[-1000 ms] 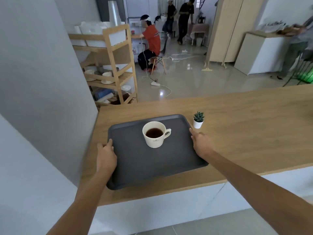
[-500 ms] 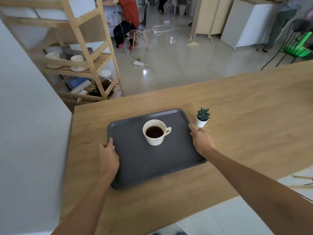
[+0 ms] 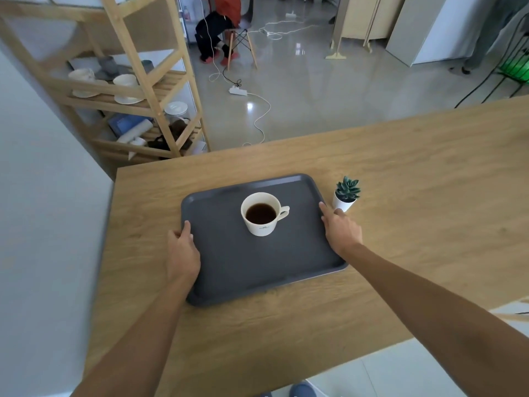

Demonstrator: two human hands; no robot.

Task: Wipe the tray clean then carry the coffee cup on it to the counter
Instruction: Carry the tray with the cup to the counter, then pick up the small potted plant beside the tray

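both hands clasp the tray [image 3: 257,270] by its short edges: the left hand [image 3: 183,253] curls over the left rim, the right hand [image 3: 342,232] lies on the right rim, though whether its fingers hook underneath is hard to tell. it rests flat on the wooden counter [image 3: 429,196], long axis running left to right between the hands. the coffee cup [image 3: 262,214] stands upright toward the far middle, about equally near either hand, cream, nearly full of dark coffee, handle pointing right. a small potted plant [image 3: 346,194] sits just beside the right fingertips.

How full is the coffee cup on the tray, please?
Partly full: dark coffee sits well below the rim of the upright cup on the grey tray.
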